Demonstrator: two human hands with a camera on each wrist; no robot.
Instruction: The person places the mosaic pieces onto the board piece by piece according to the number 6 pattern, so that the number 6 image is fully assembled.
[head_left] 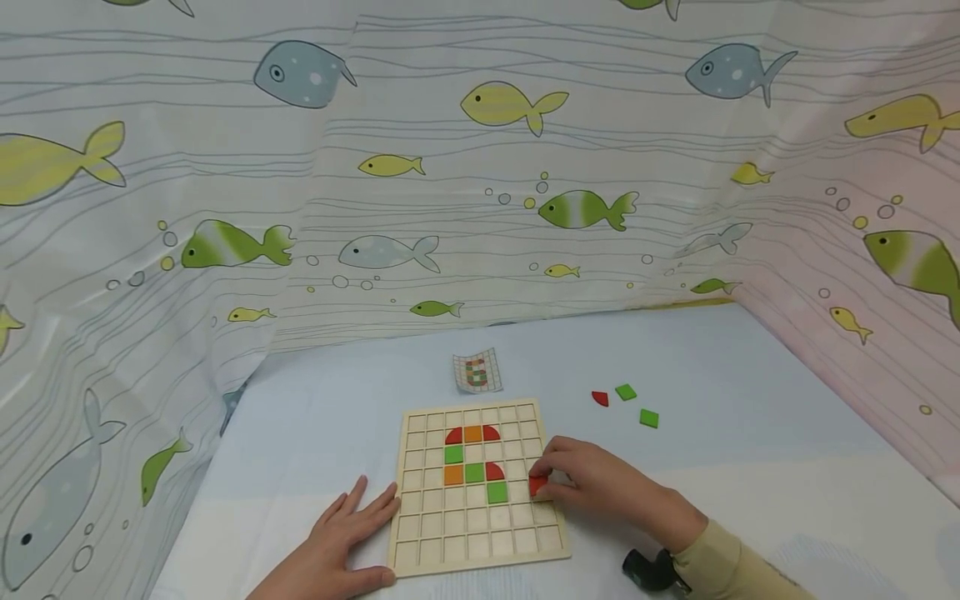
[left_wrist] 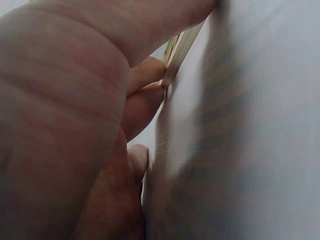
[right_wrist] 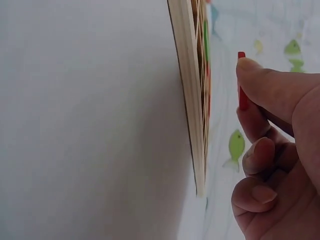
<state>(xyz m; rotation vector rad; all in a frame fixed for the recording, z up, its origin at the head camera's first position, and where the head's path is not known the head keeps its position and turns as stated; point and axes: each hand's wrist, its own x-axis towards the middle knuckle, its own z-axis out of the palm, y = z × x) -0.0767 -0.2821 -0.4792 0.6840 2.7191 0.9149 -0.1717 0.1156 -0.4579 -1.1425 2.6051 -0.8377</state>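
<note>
A wooden grid board (head_left: 480, 567) lies on the table. My left hand (head_left: 337, 537) rests flat beside it, fingers spread, fingertips and thumb at the board's left edge. Between thumb and index finger, my right hand (head_left: 596, 477) pinches a red tile (right_wrist: 243, 97) over the board's right side; the right wrist view shows it raised off the grid. Set in the grid are a red quarter-round tile (head_left: 454, 436), an orange tile (head_left: 472, 433), another red quarter-round (head_left: 491, 433), and below them several more green, orange and red tiles, the lowest a green square (head_left: 497, 493).
Behind the board lies a small pattern card (head_left: 477, 372) showing a coloured grid figure. To the right are a loose red quarter-round (head_left: 601, 398) and two green squares (head_left: 626, 392). A fish-print curtain (head_left: 480, 200) hangs around the table's back and sides.
</note>
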